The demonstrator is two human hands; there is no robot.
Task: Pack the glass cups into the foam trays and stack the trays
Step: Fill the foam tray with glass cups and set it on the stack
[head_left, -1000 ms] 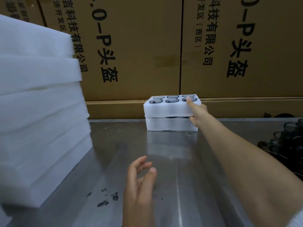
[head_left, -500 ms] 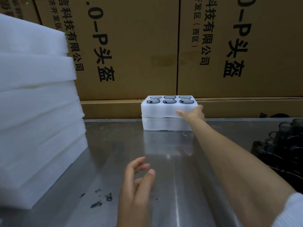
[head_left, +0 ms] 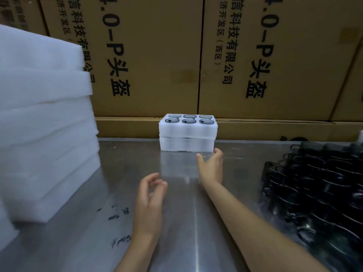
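2 filled foam trays (head_left: 187,134) stand stacked at the back of the metal table (head_left: 186,222). the right hand (head_left: 212,165) is just in front, fingers relaxed, holding nothing. the left hand (head_left: 150,195) hangs loosely curled, empty. next step, i think: take a fresh tray from the foam pile (head_left: 45,134), then the loose cups (head_left: 314,185).

Bare steel table (head_left: 188,222) open down the centre. Foam stack (head_left: 45,138) walls the left, loose cups (head_left: 318,193) crowd the right. Stacked trays (head_left: 187,134) and cartons (head_left: 149,61) close the far end.

table (head_left: 235,203): glossy metal | trays (head_left: 187,131): matt white foam | boxes (head_left: 157,55): cardboard
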